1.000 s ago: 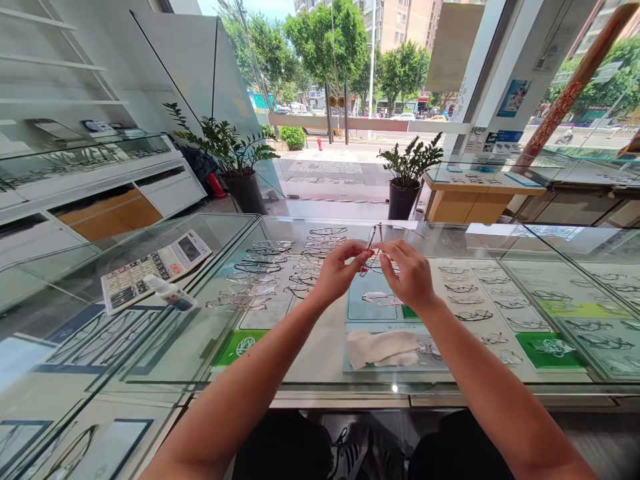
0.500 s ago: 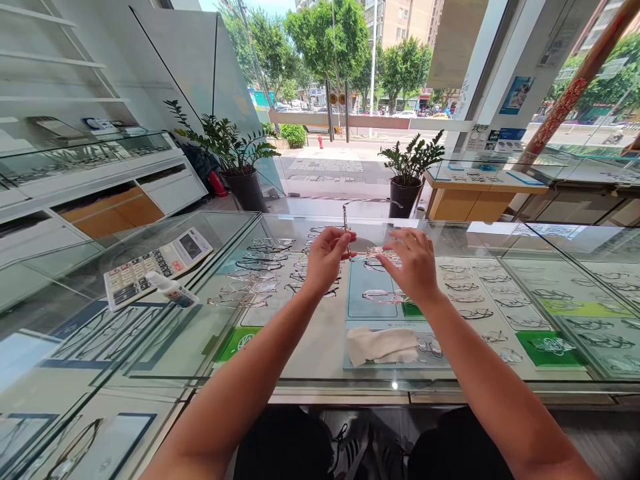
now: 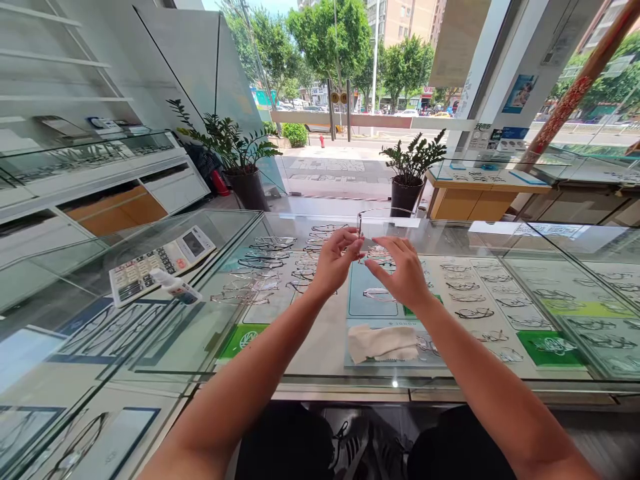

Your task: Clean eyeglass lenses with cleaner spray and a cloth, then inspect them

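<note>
Above the glass counter my left hand [image 3: 336,263] is closed, its thumb and fingers pinching a pair of eyeglasses [image 3: 359,225]. The frame stands upright and edge-on to me, with a thin temple arm reaching off to the right. My right hand [image 3: 404,272] is beside the glasses, thumb and fingers apart; whether a fingertip touches them I cannot tell. Below, a pale blue tray [image 3: 357,303] bears more glasses and a folded cream cloth [image 3: 383,343].
On the left stand a calculator [image 3: 163,263] and a small white bottle [image 3: 176,288] lying tilted against it. Rows of spectacle frames [image 3: 463,287] show through the glass counter [image 3: 310,360]. Two potted plants [image 3: 407,177] and a glass door are beyond.
My left hand has moved slightly right with the eyeglasses. My right hand has come left and closer to them, its fingers still apart.
</note>
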Action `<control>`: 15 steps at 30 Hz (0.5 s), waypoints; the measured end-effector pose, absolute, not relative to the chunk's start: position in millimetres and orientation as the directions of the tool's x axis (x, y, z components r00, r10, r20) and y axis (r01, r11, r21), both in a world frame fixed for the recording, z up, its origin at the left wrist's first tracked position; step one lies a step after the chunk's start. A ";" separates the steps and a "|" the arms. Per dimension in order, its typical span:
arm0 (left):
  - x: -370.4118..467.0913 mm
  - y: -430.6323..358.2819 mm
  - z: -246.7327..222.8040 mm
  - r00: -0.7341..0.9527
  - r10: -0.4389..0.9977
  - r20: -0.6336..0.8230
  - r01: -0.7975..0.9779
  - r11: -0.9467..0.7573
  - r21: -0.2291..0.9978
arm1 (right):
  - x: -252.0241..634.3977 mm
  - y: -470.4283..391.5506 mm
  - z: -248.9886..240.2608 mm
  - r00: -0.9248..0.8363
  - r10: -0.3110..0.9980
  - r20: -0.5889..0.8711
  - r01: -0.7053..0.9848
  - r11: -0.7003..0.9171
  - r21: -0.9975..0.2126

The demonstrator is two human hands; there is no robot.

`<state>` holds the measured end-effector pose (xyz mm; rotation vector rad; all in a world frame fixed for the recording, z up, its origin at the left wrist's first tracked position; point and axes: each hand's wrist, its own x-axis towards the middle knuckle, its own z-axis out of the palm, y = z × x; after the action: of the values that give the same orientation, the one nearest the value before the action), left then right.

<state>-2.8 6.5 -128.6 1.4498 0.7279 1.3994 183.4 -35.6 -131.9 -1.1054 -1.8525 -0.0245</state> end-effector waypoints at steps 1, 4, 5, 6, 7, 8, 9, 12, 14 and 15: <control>-0.5 3.8 -129.7 0.183 0.897 0.402 -0.188 -0.370 0.910 | 181.3 -36.6 -131.9 -0.154 0.684 0.713 0.664 0.606 -0.438; 5.8 -2.9 -132.8 0.233 0.888 0.397 -0.196 -0.357 0.913 | 178.2 -36.9 -132.5 -0.183 0.687 0.703 0.586 0.650 -0.484; 7.6 -4.2 -133.4 0.243 0.891 0.384 -0.206 -0.339 0.918 | 178.1 -36.2 -132.8 -0.183 0.691 0.700 0.561 0.658 -0.503; 9.3 -5.1 -133.7 0.249 0.896 0.368 -0.214 -0.320 0.923 | 178.4 -35.4 -133.0 -0.179 0.697 0.695 0.534 0.662 -0.526; 10.7 -5.6 -133.6 0.250 0.900 0.356 -0.216 -0.306 0.927 | 179.1 -34.5 -133.1 -0.170 0.706 0.688 0.508 0.661 -0.553; 11.9 -5.9 -132.9 0.246 0.903 0.354 -0.205 -0.308 0.929 | 180.0 -33.5 -132.9 -0.159 0.715 0.680 0.483 0.657 -0.578; 12.6 -6.5 -131.7 0.239 0.901 0.362 -0.177 -0.326 0.929 | 181.4 -32.6 -132.7 -0.146 0.723 0.675 0.461 0.653 -0.600; 9.5 -13.4 -124.7 0.240 0.882 0.406 -0.023 -0.413 0.911 | 186.9 -29.5 -131.7 -0.103 0.739 0.666 0.417 0.640 -0.645; -0.1 -24.5 -117.9 0.231 0.874 0.428 0.081 -0.455 0.887 | 191.5 -27.2 -132.0 -0.079 0.748 0.659 0.394 0.631 -0.668; -8.0 -31.8 -114.3 0.205 0.870 0.448 0.125 -0.478 0.870 | 193.7 -25.9 -132.5 -0.063 0.750 0.658 0.388 0.626 -0.676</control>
<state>-8.0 -31.8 -114.3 1.7711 0.9328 1.3302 193.7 -25.9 -132.5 -0.9458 -1.6786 0.3853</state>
